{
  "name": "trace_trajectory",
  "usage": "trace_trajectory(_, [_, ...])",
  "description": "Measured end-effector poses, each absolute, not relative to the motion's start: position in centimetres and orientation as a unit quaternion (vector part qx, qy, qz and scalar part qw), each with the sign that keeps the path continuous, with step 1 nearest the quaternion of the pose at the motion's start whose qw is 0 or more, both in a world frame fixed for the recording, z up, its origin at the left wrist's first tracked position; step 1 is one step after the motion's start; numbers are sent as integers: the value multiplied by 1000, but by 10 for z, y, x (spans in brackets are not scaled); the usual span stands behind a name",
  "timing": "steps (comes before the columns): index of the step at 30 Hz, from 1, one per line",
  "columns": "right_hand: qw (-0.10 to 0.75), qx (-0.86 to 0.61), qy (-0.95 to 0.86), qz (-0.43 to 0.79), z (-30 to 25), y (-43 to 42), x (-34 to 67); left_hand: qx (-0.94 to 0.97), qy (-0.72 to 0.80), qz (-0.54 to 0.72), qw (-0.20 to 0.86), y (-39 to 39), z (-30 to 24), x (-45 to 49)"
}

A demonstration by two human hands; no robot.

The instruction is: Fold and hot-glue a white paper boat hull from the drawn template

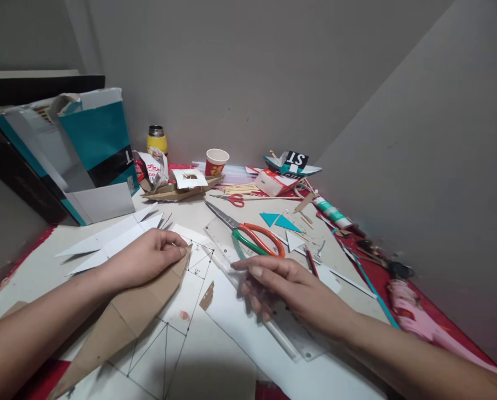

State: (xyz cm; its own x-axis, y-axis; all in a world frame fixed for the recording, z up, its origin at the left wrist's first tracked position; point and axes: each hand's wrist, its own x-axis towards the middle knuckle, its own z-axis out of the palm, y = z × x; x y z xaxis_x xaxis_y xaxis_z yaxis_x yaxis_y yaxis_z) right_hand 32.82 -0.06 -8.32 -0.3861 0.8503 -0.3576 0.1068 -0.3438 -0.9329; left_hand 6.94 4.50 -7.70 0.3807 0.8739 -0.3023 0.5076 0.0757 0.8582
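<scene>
My left hand (148, 256) lies on a folded brown cardboard piece (127, 316), its fingers curled and pinching the pointed tip. The cardboard rests on a white sheet (231, 328) with pencilled lines. My right hand (285, 289) hovers over a clear plastic ruler (290, 333), fingers bent and loosely apart, touching a thin clear rod or straw (225, 269) beside it. Just beyond its fingertips lie scissors with orange and green handles (252, 236).
At the back stand a teal and white paper bag (85, 150), a yellow flask (157, 139), a red paper cup (216, 161), small red scissors (231, 199), wooden sticks and cardboard models. Teal paper triangles (279, 221) and a glue tube (331, 212) lie right, near the wall.
</scene>
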Motion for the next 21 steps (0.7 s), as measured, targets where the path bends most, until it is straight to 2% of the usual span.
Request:
trace_trajectory(12, [336,-482,-501,635,-81,3,319,751,586,156,260,55,-62,56])
trace_trajectory(21, [328,-482,-498,642,-84,6,318,733,608,182,245,68,-46,34])
